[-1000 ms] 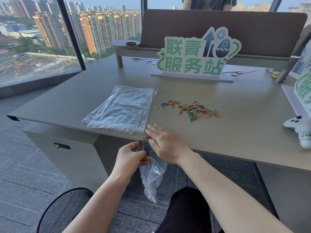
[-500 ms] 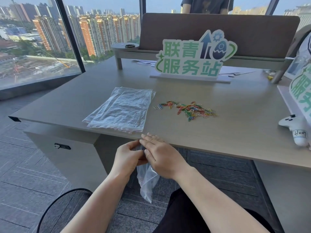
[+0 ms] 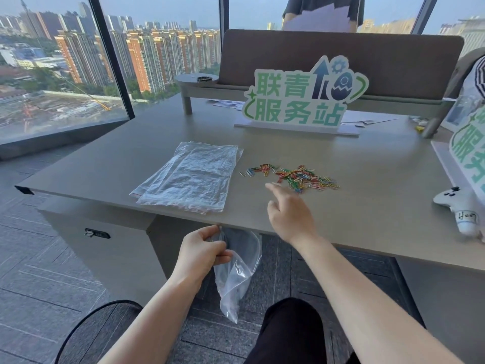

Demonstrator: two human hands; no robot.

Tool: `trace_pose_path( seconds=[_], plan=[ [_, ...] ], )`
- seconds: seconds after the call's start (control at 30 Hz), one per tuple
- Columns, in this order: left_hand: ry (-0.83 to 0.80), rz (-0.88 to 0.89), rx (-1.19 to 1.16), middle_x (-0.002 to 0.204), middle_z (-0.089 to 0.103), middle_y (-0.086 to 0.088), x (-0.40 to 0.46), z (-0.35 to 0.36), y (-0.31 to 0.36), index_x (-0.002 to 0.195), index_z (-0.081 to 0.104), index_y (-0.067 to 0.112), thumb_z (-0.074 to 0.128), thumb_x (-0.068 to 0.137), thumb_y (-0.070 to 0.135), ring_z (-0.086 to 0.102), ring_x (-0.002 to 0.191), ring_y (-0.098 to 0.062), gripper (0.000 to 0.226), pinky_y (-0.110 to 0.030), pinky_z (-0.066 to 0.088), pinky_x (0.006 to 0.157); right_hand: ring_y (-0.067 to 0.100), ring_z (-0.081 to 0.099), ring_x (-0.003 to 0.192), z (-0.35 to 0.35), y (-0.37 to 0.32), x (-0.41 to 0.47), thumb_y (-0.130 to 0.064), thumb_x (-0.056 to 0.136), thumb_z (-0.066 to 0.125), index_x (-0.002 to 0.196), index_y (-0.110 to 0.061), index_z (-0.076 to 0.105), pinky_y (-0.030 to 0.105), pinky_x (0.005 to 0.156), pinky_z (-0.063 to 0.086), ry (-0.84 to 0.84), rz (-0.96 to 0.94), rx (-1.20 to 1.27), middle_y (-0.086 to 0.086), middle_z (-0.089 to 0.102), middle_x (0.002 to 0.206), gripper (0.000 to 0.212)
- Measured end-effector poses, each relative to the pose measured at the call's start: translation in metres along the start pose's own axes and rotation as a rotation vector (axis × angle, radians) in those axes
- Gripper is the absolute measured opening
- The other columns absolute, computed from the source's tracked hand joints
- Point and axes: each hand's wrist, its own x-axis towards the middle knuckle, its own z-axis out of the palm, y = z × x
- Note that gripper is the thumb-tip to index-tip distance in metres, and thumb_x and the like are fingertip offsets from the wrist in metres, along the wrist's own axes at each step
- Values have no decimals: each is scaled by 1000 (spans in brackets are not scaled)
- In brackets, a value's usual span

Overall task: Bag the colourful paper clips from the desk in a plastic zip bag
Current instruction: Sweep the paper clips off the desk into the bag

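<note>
right hand [image 3: 290,214] now off crinkly clear zip bag [image 3: 237,269], fingers apart near wiry paper clips [image 3: 296,177]; left hand [image 3: 203,249] pinching bag

Ahead of you a green-lettered sign [image 3: 305,99] stands before a brown divider panel [image 3: 341,59], a white game controller [image 3: 458,206] lies at your right, and tower blocks [image 3: 147,59] fill the window.

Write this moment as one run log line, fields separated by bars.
left hand: holds zip bag at desk edge | right hand: open, reaching to paper clips | clips: on desk
</note>
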Motion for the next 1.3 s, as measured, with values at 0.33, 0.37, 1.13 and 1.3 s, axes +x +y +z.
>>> trace_pose_path(
  seconds=[0.33,0.37,1.13,1.3],
  plan=[
    [2,-36,31,121,66,-12,2,7,2,133,54,-1,56,84,-14,74,63,-19,51,-23,60,58,34,-9,147,-19,58,53,-59,91,30,150,-36,18,50,118,1,-183,281,-433,3,-1,162,65],
    [3,-39,34,120,66,-12,3,8,3,133,55,-1,57,84,-14,74,62,-19,51,-23,60,57,34,-10,147,-20,61,55,-62,90,28,150,-37,17,51,118,0,-196,294,-439,2,-3,162,66],
    [-5,-48,21,123,64,-14,1,17,1,128,57,-1,56,83,-15,72,61,-20,47,-22,60,57,22,-1,148,-4,30,8,-61,94,23,151,-35,14,46,119,2,-294,25,-402,-3,5,162,63],
    [-18,-54,24,125,63,-17,-2,20,2,129,57,-2,56,83,-16,71,56,-16,48,-20,60,56,15,-2,148,-8,29,0,-50,98,26,152,-31,16,40,120,5,-170,40,-206,-7,5,162,58]
  ],
)
